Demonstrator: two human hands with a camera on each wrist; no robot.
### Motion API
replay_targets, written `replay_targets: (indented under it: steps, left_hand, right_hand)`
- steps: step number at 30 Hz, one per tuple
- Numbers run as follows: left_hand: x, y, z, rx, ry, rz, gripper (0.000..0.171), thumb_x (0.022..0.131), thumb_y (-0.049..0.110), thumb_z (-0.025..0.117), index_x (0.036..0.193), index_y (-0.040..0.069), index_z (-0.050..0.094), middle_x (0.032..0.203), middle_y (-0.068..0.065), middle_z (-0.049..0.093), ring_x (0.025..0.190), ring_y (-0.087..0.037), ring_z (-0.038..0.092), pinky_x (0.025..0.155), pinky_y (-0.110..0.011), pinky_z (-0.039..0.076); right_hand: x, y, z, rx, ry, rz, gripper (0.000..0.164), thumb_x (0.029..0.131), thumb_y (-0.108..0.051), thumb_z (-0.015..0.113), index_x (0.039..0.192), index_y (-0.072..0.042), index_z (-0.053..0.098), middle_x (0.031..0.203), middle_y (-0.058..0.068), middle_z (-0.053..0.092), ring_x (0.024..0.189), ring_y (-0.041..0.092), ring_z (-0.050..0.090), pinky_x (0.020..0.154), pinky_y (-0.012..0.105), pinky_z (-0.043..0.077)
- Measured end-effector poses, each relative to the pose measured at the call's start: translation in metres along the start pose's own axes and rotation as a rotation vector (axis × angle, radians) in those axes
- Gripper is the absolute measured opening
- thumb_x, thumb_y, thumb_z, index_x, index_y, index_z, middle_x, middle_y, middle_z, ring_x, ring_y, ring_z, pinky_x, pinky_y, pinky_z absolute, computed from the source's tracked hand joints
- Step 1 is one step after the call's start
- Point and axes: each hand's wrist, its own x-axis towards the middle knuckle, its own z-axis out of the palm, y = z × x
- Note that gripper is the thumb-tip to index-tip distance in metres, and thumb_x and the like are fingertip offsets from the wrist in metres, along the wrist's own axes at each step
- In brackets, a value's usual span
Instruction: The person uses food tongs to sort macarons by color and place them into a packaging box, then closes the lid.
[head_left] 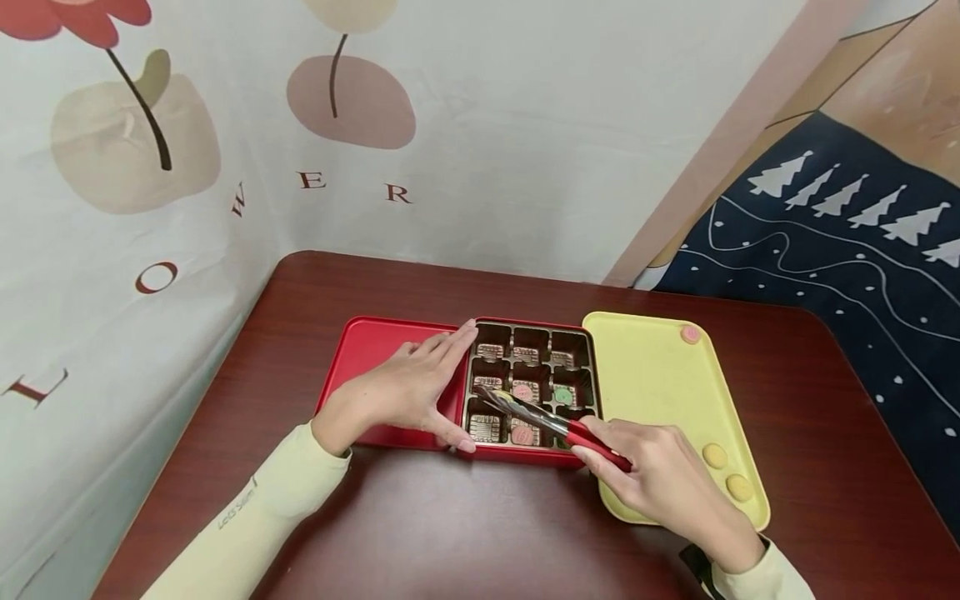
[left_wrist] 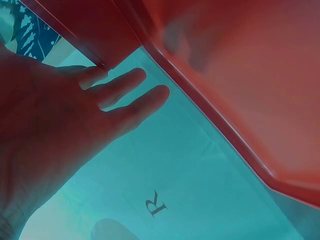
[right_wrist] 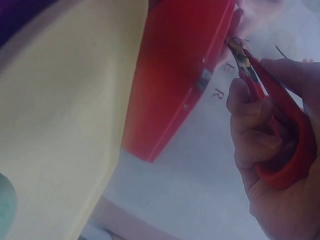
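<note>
My right hand (head_left: 660, 467) grips red-handled tongs (head_left: 551, 419), whose metal tips reach over the left compartments of a red box (head_left: 525, 456). Something small and yellowish shows at the tips, partly hidden by the metal. The box has a dark divided insert. A pink cookie (head_left: 522, 392) lies in its centre compartment, another pink cookie (head_left: 522, 435) in the front middle one, and a green cookie (head_left: 563, 395) at middle right. The tongs and hand partly cover the front right compartment. My left hand (head_left: 408, 387) rests at the box's left edge, fingers extended and thumb spread toward the front corner.
A red lid (head_left: 367, 342) lies left of the box, under my left hand. To the right, a yellow tray (head_left: 645, 358) bears a pink cookie (head_left: 690, 333) at its far corner and two yellow cookies (head_left: 715, 455) near the front. The brown table (head_left: 420, 517) meets a printed cloth behind.
</note>
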Motion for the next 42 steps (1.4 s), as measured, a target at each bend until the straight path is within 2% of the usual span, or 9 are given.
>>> replay_targets:
  steps: [7,12,19,22,29,36,42]
  left_hand:
    - [0.002,0.001,-0.001,0.005,-0.017,-0.007,0.154,0.072,0.084,0.084,0.176,0.009,0.000,0.183,-0.007,-0.001,0.163,-0.042,0.022,0.122,-0.069,0.028]
    - [0.003,0.002,-0.001,0.004,-0.014,0.004,0.153,0.072,0.084,0.085,0.176,0.008,0.002,0.183,-0.007,-0.001,0.162,-0.042,0.022,0.121,-0.069,0.030]
    - [0.003,0.002,-0.001,-0.011,-0.007,0.006,0.152,0.072,0.084,0.085,0.176,0.009,0.003,0.183,-0.006,-0.002,0.162,-0.042,0.023,0.120,-0.070,0.029]
    - [0.003,0.002,-0.001,-0.013,-0.010,0.004,0.152,0.072,0.083,0.085,0.176,0.009,0.003,0.183,-0.006,-0.002,0.162,-0.040,0.023,0.120,-0.070,0.029]
    - [0.003,0.002,-0.001,-0.010,-0.017,0.004,0.151,0.073,0.082,0.085,0.176,0.008,0.004,0.183,-0.007,-0.003,0.163,-0.040,0.022,0.121,-0.069,0.030]
    - [0.003,0.002,0.001,-0.012,-0.028,-0.005,0.151,0.073,0.083,0.085,0.176,0.008,0.002,0.183,-0.006,-0.007,0.163,-0.040,0.020,0.121,-0.071,0.028]
    - [0.002,0.002,0.002,-0.025,-0.030,-0.008,0.150,0.075,0.081,0.084,0.176,0.007,0.002,0.183,-0.006,-0.009,0.163,-0.041,0.021,0.121,-0.074,0.026]
  right_hand:
    - [-0.005,-0.001,0.006,-0.003,0.006,-0.008,0.030,0.105,-0.036,0.076,0.122,-0.012,0.083,0.094,-0.008,0.079,0.067,-0.005,0.059,0.055,0.018,0.049]
    - [-0.008,0.000,0.009,-0.023,0.008,-0.008,0.030,0.108,-0.039,0.072,0.121,-0.013,0.083,0.089,-0.010,0.076,0.064,-0.005,0.056,0.052,0.016,0.045]
    - [-0.008,0.000,0.012,-0.052,-0.016,-0.006,0.035,0.109,-0.043,0.070,0.122,-0.013,0.083,0.095,-0.006,0.079,0.070,0.001,0.068,0.053,0.022,0.051]
    - [-0.008,0.000,0.013,-0.062,-0.021,-0.014,0.037,0.110,-0.045,0.066,0.121,-0.013,0.082,0.091,-0.008,0.078,0.068,0.002,0.067,0.053,0.023,0.051]
    - [-0.009,0.000,0.013,-0.075,-0.022,-0.019,0.043,0.112,-0.050,0.060,0.119,-0.013,0.081,0.084,-0.011,0.073,0.064,-0.001,0.061,0.050,0.020,0.047]
    - [-0.008,0.002,0.010,-0.075,-0.044,-0.016,0.043,0.111,-0.050,0.063,0.120,-0.012,0.081,0.085,-0.010,0.073,0.063,-0.003,0.057,0.051,0.021,0.047]
    - [-0.013,0.001,0.006,-0.037,-0.064,0.050,0.049,0.105,-0.055,0.070,0.124,-0.011,0.080,0.077,-0.021,0.054,0.060,-0.006,0.039,0.052,0.013,0.034]
